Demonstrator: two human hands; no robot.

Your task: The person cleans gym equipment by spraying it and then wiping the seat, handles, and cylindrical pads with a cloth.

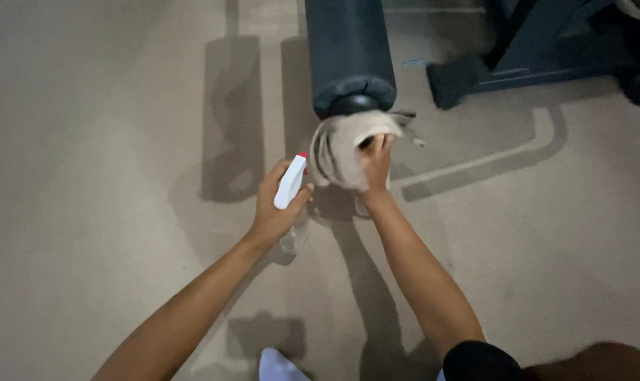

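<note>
My left hand (276,206) grips a spray bottle (290,181) with a white head and a small red nozzle tip; its clear body hangs below the hand. My right hand (375,164) holds a pale, crumpled cloth (339,147) and presses it against the end of a dark padded roller (349,53) that reaches in from the top of the view. The bottle is just left of the cloth, close to it but apart.
A beige floor (108,176) lies under everything, crossed by shadows. The dark frame of an exercise machine (539,49) stands at the upper right. Something white (277,365) shows at the bottom edge between my arms.
</note>
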